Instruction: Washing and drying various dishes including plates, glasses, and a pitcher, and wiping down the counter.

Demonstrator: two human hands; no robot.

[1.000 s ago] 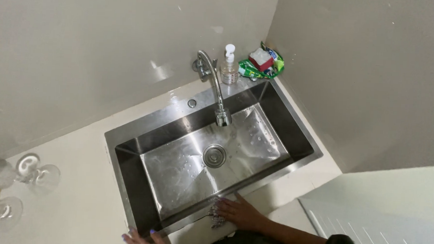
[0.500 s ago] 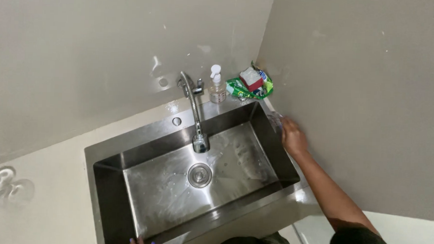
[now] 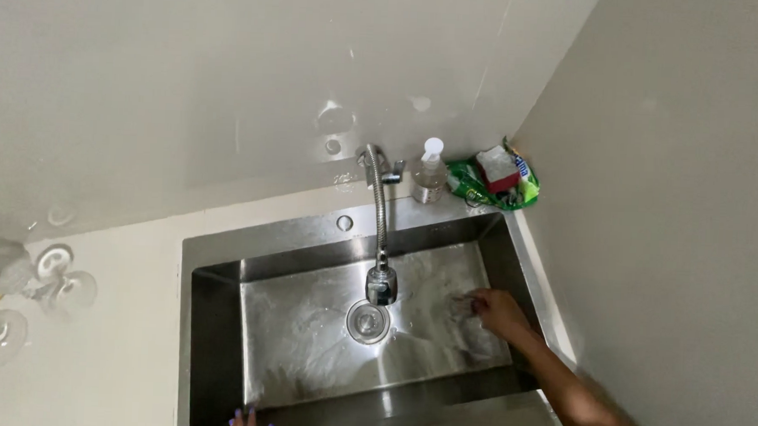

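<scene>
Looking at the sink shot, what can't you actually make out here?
Head view:
- Left hand: cut off by bottom edge, only fingertips show.
- Right hand in the sink: what it touches is too blurred.
- Glasses: cut by left edge, blurred.
- Packets in the corner: too small.

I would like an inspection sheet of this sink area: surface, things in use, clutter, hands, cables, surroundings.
Surface: pale counter around a steel sink; the basin floor looks wet.
Things in use: a small clear item, too blurred to identify, at the right hand's fingertips on the basin floor; faucet hangs over the drain.
Clutter: soap bottle and green packet in the back corner; glasses on the counter at left.
Hands: right hand inside the basin, right side; left hand on the sink's front edge, only fingertips visible.
Cables: nothing seen.
Surroundings: plain walls behind and to the right.
</scene>
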